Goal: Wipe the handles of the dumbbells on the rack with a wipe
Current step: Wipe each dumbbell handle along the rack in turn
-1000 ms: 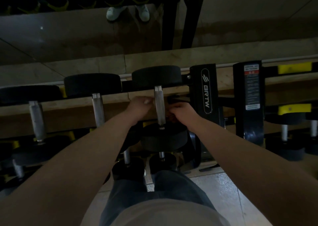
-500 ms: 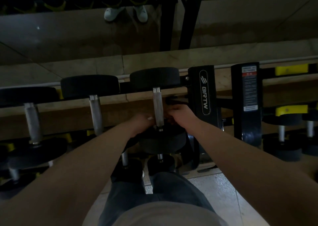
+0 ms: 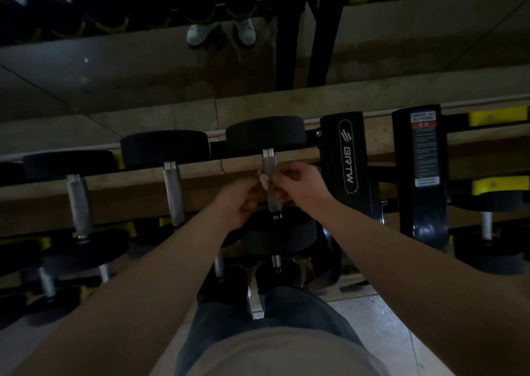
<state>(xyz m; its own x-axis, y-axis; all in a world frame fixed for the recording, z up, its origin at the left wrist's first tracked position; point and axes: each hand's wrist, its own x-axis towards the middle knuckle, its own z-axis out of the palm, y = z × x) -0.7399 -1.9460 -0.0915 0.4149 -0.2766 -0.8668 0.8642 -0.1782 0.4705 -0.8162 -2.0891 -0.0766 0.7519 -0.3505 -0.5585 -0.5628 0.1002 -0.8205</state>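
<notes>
Wipe [image 3: 263, 180] on handle [image 3: 269, 164] between left hand [image 3: 238, 203] and right hand [image 3: 302, 187], beside "BRTW" upright [image 3: 348, 157]

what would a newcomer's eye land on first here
The two hands at centre: the left hand and right hand pinch a pale wipe against the metal handle of a top-rail dumbbell. Just right of them stands the black rack upright with its white logo. Two white shoes show near the top edge, seemingly in a mirror.
</notes>
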